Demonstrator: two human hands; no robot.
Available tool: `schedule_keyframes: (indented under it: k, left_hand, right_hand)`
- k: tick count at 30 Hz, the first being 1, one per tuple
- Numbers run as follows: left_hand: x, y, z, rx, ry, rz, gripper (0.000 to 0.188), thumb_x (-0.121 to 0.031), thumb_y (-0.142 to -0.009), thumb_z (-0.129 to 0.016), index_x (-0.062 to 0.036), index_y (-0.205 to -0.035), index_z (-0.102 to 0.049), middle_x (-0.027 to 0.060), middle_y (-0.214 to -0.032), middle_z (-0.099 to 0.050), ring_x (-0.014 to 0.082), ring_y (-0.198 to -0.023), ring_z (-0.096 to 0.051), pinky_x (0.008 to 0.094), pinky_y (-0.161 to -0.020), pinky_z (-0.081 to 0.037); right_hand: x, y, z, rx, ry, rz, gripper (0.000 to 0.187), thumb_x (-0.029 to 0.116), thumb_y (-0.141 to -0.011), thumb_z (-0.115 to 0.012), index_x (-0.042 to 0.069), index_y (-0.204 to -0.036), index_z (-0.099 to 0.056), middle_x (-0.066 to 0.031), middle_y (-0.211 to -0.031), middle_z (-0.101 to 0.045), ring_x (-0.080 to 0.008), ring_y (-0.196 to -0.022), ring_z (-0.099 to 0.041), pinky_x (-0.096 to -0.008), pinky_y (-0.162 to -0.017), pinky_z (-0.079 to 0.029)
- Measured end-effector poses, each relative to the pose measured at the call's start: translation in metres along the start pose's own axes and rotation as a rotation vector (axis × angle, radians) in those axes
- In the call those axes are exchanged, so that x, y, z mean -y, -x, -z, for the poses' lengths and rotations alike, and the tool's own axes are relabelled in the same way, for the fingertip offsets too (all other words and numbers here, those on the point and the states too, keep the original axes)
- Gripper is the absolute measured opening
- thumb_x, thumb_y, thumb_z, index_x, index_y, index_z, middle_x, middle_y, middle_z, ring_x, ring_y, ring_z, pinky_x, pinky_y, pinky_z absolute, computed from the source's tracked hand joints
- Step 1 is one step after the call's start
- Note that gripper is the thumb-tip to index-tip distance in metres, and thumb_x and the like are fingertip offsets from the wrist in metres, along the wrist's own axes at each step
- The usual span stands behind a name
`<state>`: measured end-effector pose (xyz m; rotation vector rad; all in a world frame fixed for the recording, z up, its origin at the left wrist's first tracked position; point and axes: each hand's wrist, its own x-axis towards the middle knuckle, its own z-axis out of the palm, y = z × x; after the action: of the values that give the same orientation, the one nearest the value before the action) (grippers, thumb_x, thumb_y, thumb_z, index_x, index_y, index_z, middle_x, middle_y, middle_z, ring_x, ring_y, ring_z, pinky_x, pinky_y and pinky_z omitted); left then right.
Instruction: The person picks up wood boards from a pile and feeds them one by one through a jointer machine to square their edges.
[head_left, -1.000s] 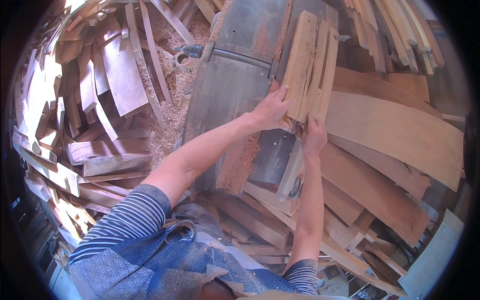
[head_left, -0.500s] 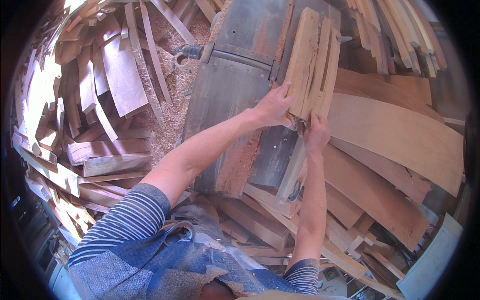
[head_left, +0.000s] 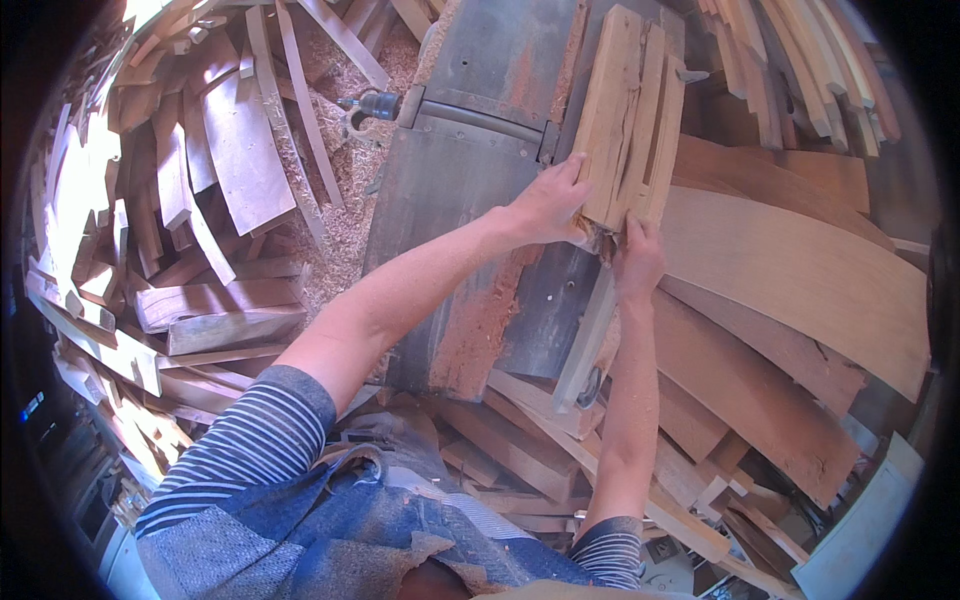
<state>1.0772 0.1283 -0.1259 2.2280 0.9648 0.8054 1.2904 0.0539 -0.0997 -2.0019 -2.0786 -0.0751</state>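
A few wooden boards (head_left: pixel 612 120), cracked and pale brown, lie side by side along the right edge of a metal jointer table (head_left: pixel 460 190). My left hand (head_left: pixel 548 205) grips the near end of the leftmost board from its left side, thumb and fingers around it. On the right, my right hand (head_left: pixel 637 258) is closed on the near end of the boards, its fingertips at the narrower pieces. Ragged, dark wood shows at the end between both hands. The jointer's cutter shaft (head_left: pixel 480 118) crosses the table to the left of the boards.
Stacked planks (head_left: pixel 790 280) lie close on the right, with more long strips (head_left: pixel 790 70) at the far right. Offcuts (head_left: pixel 240 150) heap up on the left, beside wood shavings (head_left: pixel 345 190). Further planks (head_left: pixel 500 450) lie below the table, near my apron.
The boards and both hands have shifted very slightly; the right hand sits a touch further right. Both hands keep their hold.
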Motion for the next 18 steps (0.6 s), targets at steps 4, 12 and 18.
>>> schedule_keyframes:
  k: [4, 12, 18]
  left_hand:
    - [0.001, -0.006, 0.003, 0.005, 0.017, -0.013, 0.079, -0.031, -0.060, -0.094, 0.0101, -0.117, -0.057, 0.0432, -0.143, -0.040, 0.0557, -0.130, -0.048, 0.0514, -0.109, -0.045]
    - [0.007, -0.013, 0.005, 0.000, -0.003, -0.011, 0.081, -0.031, -0.062, -0.094, 0.0071, -0.122, -0.055, 0.0408, -0.146, -0.039, 0.0547, -0.130, -0.049, 0.0506, -0.110, -0.045]
    - [0.010, -0.019, 0.004, 0.012, -0.013, 0.006, 0.081, -0.029, -0.063, -0.094, 0.0063, -0.123, -0.054, 0.0414, -0.146, -0.039, 0.0550, -0.130, -0.049, 0.0505, -0.110, -0.045]
  right_hand:
    - [-0.006, -0.003, -0.005, 0.010, -0.012, -0.006, 0.044, 0.003, -0.077, -0.075, 0.007, -0.121, -0.072, -0.0120, -0.102, -0.070, -0.0328, -0.095, -0.068, -0.0434, -0.080, -0.056]
    - [-0.006, -0.014, -0.006, -0.011, -0.026, 0.010, 0.041, 0.004, -0.081, -0.073, 0.008, -0.122, -0.073, -0.0118, -0.102, -0.070, -0.0331, -0.095, -0.068, -0.0434, -0.080, -0.056]
    - [-0.011, -0.020, -0.010, -0.005, 0.005, 0.000, 0.042, 0.005, -0.080, -0.074, 0.009, -0.121, -0.073, -0.0103, -0.103, -0.071, -0.0314, -0.095, -0.069, -0.0428, -0.079, -0.057]
